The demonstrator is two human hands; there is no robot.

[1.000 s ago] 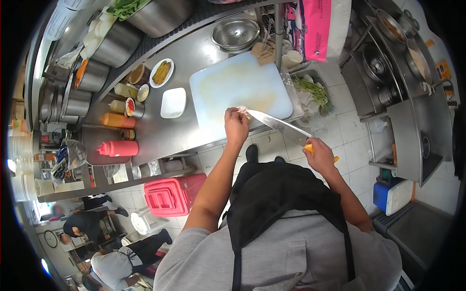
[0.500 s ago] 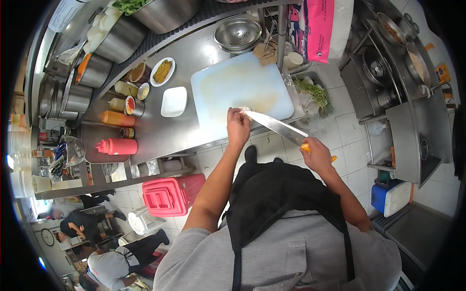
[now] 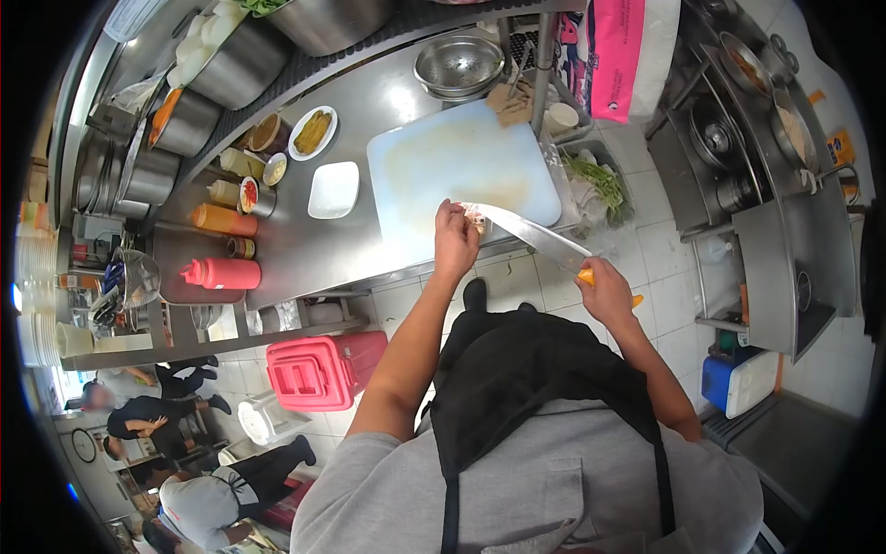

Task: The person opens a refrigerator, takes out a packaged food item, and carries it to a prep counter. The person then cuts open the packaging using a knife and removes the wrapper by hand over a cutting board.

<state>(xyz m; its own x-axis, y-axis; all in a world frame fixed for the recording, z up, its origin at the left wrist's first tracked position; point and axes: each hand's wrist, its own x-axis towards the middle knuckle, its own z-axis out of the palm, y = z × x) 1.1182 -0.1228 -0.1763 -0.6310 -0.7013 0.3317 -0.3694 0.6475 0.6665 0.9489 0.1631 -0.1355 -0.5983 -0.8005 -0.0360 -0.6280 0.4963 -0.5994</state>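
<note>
My right hand (image 3: 606,294) is closed round the yellow handle of a large kitchen knife (image 3: 537,238). Its long blade slants up and left, with the tip end at my left fingers. My left hand (image 3: 456,242) is closed over the near edge of the white cutting board (image 3: 434,157), pinching a small pale and reddish piece of food (image 3: 475,218) against the blade. Its exact kind is too small to tell, and my fingers hide part of it.
Left of the board stand a square white dish (image 3: 333,190), an oval plate of yellow-green food (image 3: 312,133), and sauce bottles (image 3: 221,273). Behind it are metal colanders (image 3: 459,65) and a brown cloth (image 3: 510,103). A greens bin (image 3: 598,185) sits right. People (image 3: 208,503) work at lower left.
The knife and my right hand have shifted slightly right, and the blade has turned a little in my grip. My left hand stays at the board's near edge, still holding the small piece.
</note>
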